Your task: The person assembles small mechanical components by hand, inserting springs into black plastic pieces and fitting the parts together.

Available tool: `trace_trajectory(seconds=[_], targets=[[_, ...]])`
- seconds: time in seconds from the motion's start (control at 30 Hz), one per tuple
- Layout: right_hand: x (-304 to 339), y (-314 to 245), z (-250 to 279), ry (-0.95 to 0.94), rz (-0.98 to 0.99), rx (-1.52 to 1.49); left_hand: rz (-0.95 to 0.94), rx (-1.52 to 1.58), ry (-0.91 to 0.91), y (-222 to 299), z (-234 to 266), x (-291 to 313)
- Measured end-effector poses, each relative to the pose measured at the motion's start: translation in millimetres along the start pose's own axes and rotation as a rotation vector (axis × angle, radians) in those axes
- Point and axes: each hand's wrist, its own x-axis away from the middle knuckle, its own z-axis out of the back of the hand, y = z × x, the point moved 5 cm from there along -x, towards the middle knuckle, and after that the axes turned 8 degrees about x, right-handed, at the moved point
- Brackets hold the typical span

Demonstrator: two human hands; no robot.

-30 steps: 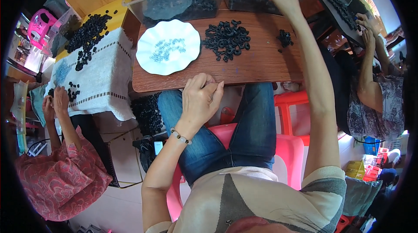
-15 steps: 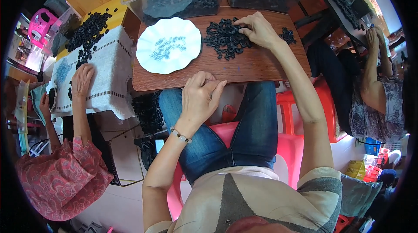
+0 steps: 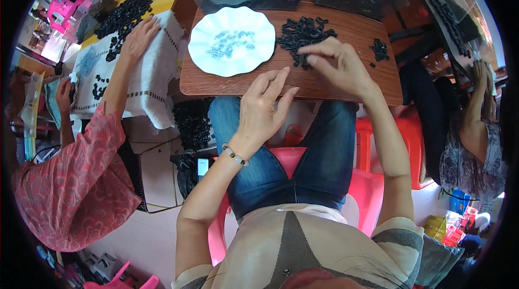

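Beside the white plate [image 3: 200, 45] on the surface [image 3: 354, 32], small black pieces [image 3: 297, 34] lay heaped by the right hand [image 3: 343, 67], its thumb and forefinger slightly parted (any hold was unclear), while the left hand [image 3: 262, 108] looked loosely open and empty; a light fingertip pinch seemed wisest.

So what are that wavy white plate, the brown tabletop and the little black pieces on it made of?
The white plate looks like glazed ceramic or hard plastic: smooth, opaque, bright. The brown tabletop seems wood or wood-look laminate, with streaky grain and a slight sheen. The black pieces could be plastic or rubber, uniformly dark; they're too small to be sure.
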Motion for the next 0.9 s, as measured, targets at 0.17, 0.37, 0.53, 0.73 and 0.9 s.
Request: trace_trajectory(seconds=[0.17, 0.37, 0.53, 0.73, 0.9], targets=[[13, -31, -29, -0.104, 0.161, -0.022, -0.077, 0.059, 0.056, 1, 7, -2], [9, -25, -40, -0.203, -0.126, -0.391, 0.057, 0.038, -0.013, -5, 8, -1], [-3, -20, -40, -0.296, -0.122, -0.352, 0.03, 0.074, 0.048, -5, 12, -2], [-50, -19, -32, -0.229, -0.078, -0.223, 0.088, 0.089, 0.13, -10, 20, -6], [-94, -15, -52, -0.024, 0.261, 0.366, 0.142, 0.17, 0.132, -6, 17, -7]])
